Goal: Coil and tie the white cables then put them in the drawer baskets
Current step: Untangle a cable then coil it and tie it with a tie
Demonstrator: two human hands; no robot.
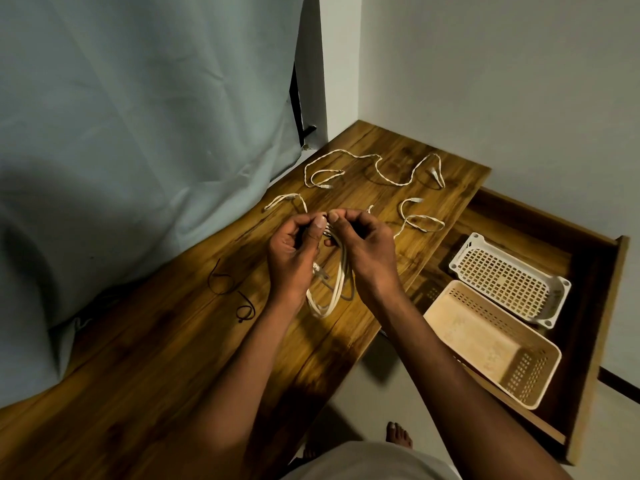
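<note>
Above the brown wooden tabletop [194, 341], a white cable gathered into hanging loops [329, 289] was held up at its top, pinched between the curled fingers of the left hand [294, 247] and the right hand [363, 247].

Both forearms reach forward, bare, converging toward the middle. The left hand [292, 252] is up with fingers curled inward and the thumb raised, its nail facing the camera. The right hand [362, 247] sits just beside it, fingers curled too, thumb tip pressed close against the left thumb. Both hands pinch at the same spot, knuckles nearly touching, wrists angled slightly inward. Down at the bottom edge, the toes of a bare foot [400, 434] show.
</note>
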